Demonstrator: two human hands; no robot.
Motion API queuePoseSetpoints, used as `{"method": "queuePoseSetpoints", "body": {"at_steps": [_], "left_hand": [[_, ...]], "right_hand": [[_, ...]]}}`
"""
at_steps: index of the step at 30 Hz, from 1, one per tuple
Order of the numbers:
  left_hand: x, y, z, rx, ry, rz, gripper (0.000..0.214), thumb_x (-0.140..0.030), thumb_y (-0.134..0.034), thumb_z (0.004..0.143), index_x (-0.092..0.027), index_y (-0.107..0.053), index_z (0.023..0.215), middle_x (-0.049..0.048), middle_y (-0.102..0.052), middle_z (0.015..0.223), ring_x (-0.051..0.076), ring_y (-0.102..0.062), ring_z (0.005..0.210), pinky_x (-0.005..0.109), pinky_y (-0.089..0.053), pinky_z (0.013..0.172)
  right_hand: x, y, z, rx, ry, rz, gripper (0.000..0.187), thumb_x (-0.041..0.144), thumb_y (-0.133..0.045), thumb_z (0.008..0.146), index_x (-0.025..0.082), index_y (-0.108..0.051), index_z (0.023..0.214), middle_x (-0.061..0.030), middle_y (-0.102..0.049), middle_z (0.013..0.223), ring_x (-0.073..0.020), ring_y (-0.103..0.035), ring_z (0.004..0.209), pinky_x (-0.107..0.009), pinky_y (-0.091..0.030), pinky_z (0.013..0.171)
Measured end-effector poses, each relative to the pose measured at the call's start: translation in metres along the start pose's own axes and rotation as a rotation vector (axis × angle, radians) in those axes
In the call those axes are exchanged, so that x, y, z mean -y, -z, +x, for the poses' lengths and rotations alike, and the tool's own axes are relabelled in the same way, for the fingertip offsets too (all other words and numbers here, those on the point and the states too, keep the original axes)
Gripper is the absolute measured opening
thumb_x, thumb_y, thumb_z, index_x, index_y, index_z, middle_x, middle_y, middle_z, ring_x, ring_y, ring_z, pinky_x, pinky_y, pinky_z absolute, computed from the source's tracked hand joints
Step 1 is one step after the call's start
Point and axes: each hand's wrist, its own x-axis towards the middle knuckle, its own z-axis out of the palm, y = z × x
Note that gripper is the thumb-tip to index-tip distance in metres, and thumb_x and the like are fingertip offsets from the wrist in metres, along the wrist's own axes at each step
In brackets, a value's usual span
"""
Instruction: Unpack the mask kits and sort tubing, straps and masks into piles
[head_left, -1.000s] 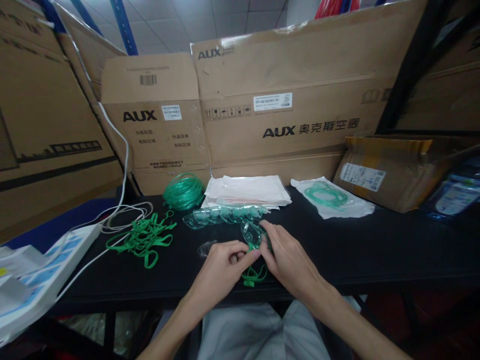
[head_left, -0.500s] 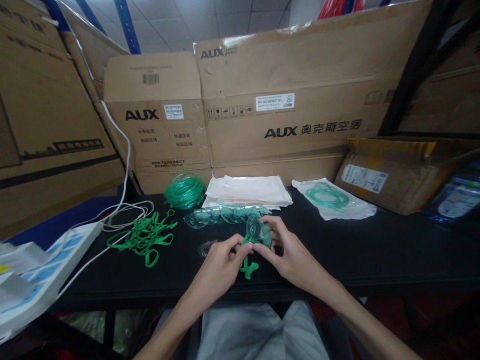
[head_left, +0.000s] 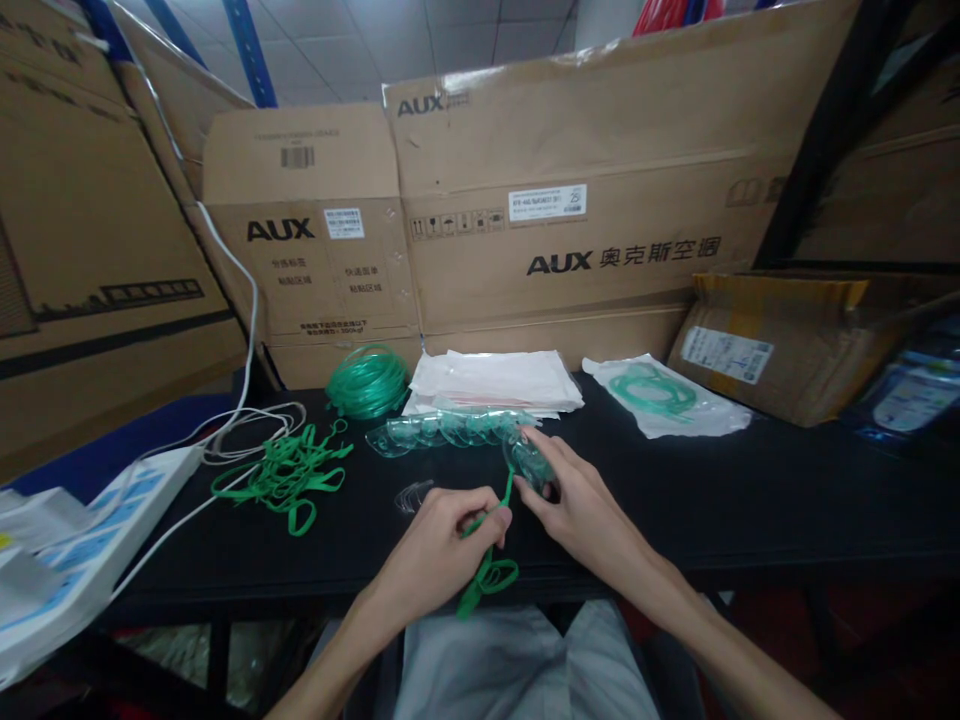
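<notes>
My right hand [head_left: 566, 490] grips a clear green plastic mask [head_left: 531, 458], fingers wrapped over its far side and thumb at its near edge. My left hand [head_left: 461, 530] is closed on a green elastic strap [head_left: 491, 580], pinched between thumb and fingers. One stretch of the strap runs up taut to the mask's edge; the loose loops hang below my left hand, over the table's front edge. Just beyond the hands lies a row of nested clear green masks [head_left: 442, 430]. A few thin transparent loops [head_left: 412, 495] rest left of my left hand.
A tangle of green straps [head_left: 292, 475] lies at left, beside white cables and a power strip [head_left: 142, 520]. Further back are coiled green tubing [head_left: 367, 382], stacked white bags [head_left: 495, 380] and a bagged tube coil [head_left: 652, 392]. Cardboard boxes [head_left: 622, 130] wall the back; another box [head_left: 780, 350] stands right.
My left hand has drawn the strap toward me and down, away from the mask, and its loops hang lower. The mask has tilted and shifted slightly right in my right hand.
</notes>
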Motion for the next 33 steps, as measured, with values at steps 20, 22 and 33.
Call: {"method": "queuePoseSetpoints", "body": {"at_steps": [20, 22, 33], "left_hand": [[0.011, -0.002, 0.004, -0.037, 0.167, -0.217, 0.058, -0.061, -0.048, 0.096, -0.018, -0.05, 0.057, -0.006, -0.042, 0.047, 0.009, -0.039, 0.042, 0.021, -0.03, 0.045], [0.01, -0.001, 0.004, -0.022, 0.163, -0.223, 0.056, -0.06, -0.048, 0.096, -0.017, -0.053, 0.06, -0.0065, -0.041, 0.048, 0.009, -0.039, 0.043, 0.021, -0.029, 0.045], [0.01, -0.001, 0.004, 0.047, 0.182, -0.265, 0.041, -0.049, -0.055, 0.094, -0.017, -0.063, 0.071, -0.0064, -0.048, 0.049, 0.008, -0.039, 0.042, 0.019, -0.029, 0.043]], "right_hand": [[0.009, 0.003, -0.011, 0.069, 0.143, 0.081, 0.024, 0.012, -0.061, 0.091, 0.023, -0.057, 0.112, -0.0032, -0.061, 0.103, -0.018, -0.062, 0.095, -0.027, -0.049, 0.086], [0.008, 0.002, -0.012, 0.049, 0.137, 0.084, 0.028, 0.012, -0.062, 0.091, 0.023, -0.056, 0.116, -0.0042, -0.061, 0.107, -0.0189, -0.062, 0.099, -0.029, -0.048, 0.089], [-0.001, 0.003, -0.008, -0.093, 0.048, 0.053, 0.035, 0.019, -0.063, 0.089, 0.02, -0.056, 0.124, -0.0073, -0.066, 0.108, -0.0217, -0.066, 0.095, -0.032, -0.052, 0.086]]}}
